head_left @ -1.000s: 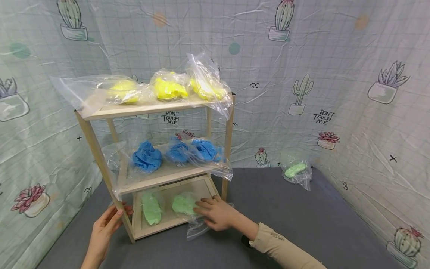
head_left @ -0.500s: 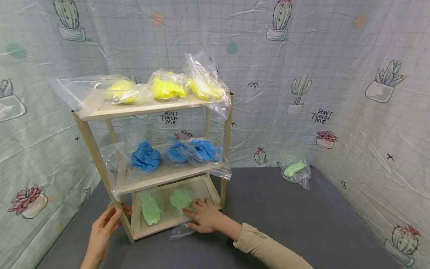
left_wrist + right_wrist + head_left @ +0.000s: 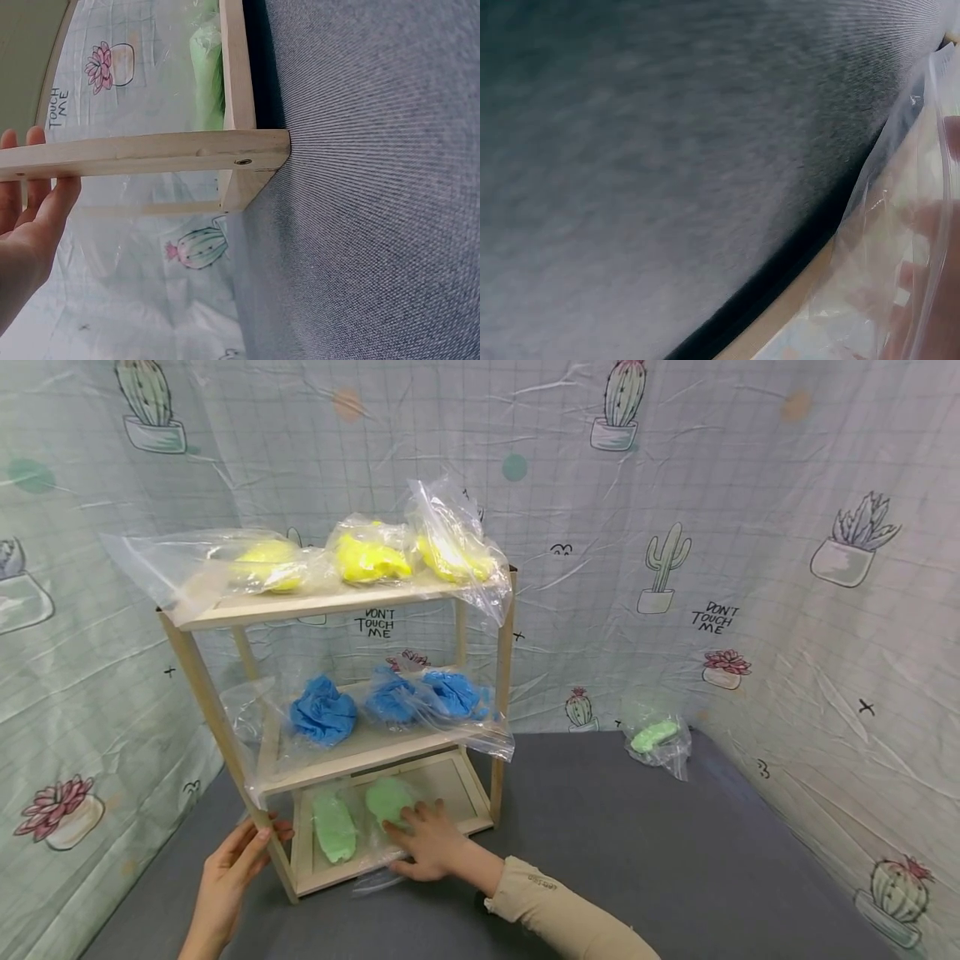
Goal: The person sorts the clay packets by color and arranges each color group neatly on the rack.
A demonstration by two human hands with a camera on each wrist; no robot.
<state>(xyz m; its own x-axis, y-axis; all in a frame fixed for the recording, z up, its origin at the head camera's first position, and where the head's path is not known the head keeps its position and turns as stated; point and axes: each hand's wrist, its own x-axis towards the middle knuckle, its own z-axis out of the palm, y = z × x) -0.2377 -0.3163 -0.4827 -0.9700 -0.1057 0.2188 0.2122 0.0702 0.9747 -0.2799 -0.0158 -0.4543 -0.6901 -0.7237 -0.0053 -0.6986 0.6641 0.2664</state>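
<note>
A wooden three-tier shelf rack (image 3: 352, 770) stands on the dark table. My left hand (image 3: 232, 864) grips its front left post (image 3: 150, 154), thumb in front and fingers behind. My right hand (image 3: 431, 843) lies with fingers spread on a clear zip bag holding a pale green lump (image 3: 388, 797) on the bottom tier. Its clear, loose end (image 3: 375, 883) hangs past the tier's front edge. Left of it on that tier lies another bagged green lump (image 3: 333, 828). In the right wrist view, clear plastic (image 3: 870, 225) covers part of the fingers.
Bagged blue crumpled bundles (image 3: 322, 710) fill the middle tier, and bagged yellow lumps (image 3: 367, 558) sit on top, with plastic overhanging the edges. A further bagged green lump (image 3: 654, 737) lies at the table's back right. Cactus-print cloth (image 3: 570, 485) surrounds the table.
My right hand has moved left along the bottom tier, and the green bag under it has slid left toward the other one. The left hand keeps its grip on the post.
</note>
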